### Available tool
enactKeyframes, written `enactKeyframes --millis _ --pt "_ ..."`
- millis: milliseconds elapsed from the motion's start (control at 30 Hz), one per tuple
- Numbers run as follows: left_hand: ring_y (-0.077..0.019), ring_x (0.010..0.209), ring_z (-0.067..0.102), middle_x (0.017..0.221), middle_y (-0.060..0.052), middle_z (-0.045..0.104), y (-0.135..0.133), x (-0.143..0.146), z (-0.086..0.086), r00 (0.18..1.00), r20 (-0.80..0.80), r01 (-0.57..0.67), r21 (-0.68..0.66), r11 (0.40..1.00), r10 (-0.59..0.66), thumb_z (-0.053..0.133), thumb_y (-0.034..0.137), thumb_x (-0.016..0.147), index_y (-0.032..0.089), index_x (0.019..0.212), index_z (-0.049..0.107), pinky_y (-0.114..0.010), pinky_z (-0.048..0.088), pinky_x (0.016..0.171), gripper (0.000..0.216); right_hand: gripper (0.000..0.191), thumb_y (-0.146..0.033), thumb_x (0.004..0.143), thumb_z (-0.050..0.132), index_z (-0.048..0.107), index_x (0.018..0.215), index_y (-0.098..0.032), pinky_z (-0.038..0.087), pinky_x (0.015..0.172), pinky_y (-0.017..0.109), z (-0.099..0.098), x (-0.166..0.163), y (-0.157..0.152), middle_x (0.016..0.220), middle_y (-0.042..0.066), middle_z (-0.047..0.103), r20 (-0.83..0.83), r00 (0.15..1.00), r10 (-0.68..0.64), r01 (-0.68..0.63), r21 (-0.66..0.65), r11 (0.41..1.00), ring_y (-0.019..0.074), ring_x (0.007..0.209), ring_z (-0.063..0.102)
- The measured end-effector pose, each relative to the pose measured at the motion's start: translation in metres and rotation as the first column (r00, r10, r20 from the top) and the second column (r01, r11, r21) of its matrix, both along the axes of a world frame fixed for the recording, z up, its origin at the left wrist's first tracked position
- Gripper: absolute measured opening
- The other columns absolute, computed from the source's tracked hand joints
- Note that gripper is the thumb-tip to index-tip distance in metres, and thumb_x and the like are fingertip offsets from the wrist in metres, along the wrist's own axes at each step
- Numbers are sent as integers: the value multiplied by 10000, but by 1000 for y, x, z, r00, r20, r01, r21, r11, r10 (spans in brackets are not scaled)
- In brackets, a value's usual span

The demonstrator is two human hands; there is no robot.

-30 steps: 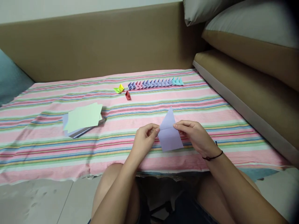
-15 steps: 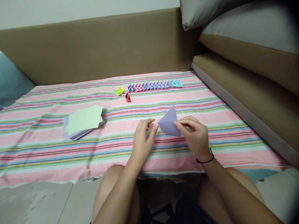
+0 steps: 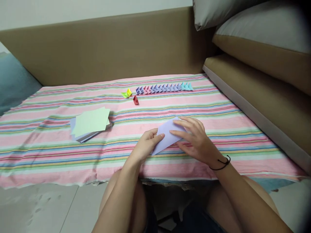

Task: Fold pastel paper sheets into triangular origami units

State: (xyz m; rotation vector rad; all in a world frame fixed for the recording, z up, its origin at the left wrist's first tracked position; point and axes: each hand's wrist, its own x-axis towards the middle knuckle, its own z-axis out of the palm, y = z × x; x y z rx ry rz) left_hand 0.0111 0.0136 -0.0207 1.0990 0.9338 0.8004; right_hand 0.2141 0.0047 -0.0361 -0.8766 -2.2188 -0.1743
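A folded lilac paper [image 3: 165, 137] lies on the striped cloth [image 3: 48, 142] near the front edge. My left hand [image 3: 145, 146] pinches its left edge between thumb and fingers. My right hand [image 3: 194, 139] lies over its right part with fingers stretched flat, pressing it down. A black band circles my right wrist.
A stack of pastel paper sheets [image 3: 91, 123] sits to the left. At the back stands a row of several small folded paper boats [image 3: 164, 87], with a yellow-green one [image 3: 126, 94] and a red one [image 3: 135, 100] beside it. Brown cushions [image 3: 257, 94] rise at the right and behind.
The lilac paper was held up with its point raised; it now lies flat on the cloth, and my right hand has spread over it.
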Motion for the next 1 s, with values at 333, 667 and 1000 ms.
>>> enactKeyframes --millis 333,667,1000 --pt "-112 611 558 705 -8 636 5 1 -9 981 -155 -91 172 981 118 709 291 683 150 1000 627 -213 406 577 356 295 -38 776 545 645 956 -249 454 922 456 8 20 6 921 24 689 -152 978 140 -163 -150 975 249 1108 534" --pt "-139 693 576 783 -43 664 -1 8 -5 991 -133 46 160 986 -25 600 314 796 145 1115 628 -229 402 618 362 62 -260 810 638 686 805 -221 450 933 383 5 13 4 1089 69 579 -440 898 -30 -193 -453 871 224 1091 535" --pt "-107 630 543 685 -8 634 -2 17 -4 996 -29 -81 161 984 87 618 316 776 140 1082 634 -208 396 592 353 181 -366 824 593 682 800 -209 501 822 335 5 14 3 1153 63 591 -629 703 -333 -242 -651 719 234 1060 575"
